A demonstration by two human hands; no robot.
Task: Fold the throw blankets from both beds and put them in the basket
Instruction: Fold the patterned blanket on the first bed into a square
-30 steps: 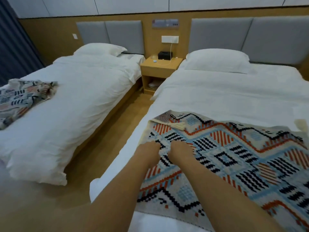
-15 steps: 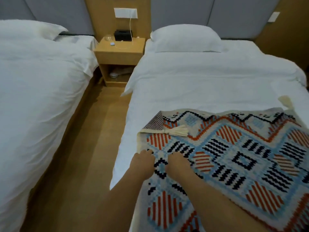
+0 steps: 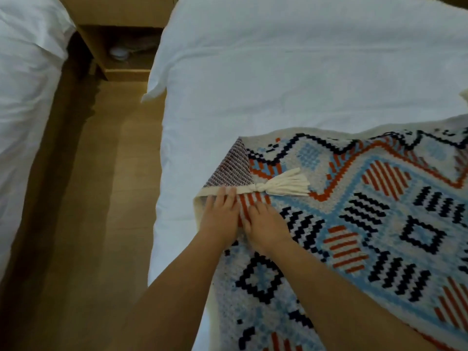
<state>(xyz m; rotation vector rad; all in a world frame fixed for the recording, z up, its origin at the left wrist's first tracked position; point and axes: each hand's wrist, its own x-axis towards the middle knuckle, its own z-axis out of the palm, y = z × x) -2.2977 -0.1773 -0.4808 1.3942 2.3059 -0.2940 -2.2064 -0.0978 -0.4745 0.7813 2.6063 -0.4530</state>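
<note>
Both hands lie flat, fingers spread, on the blanket (image 3: 379,236) near the bed's (image 3: 278,79) left edge: left hand (image 3: 219,214), right hand (image 3: 266,225), holding nothing, by the turned-back corner.

We see wooden nightstand (image 3: 121,13) at top, between two beds. Open lower shelf (image 3: 126,60) holds small white round object (image 3: 118,52), too blurred to name. Wood floor (image 3: 88,198) runs along aisle. White duvet (image 3: 291,72) covers right bed; white duvet (image 3: 22,72) hangs over left bed's edge.
</note>
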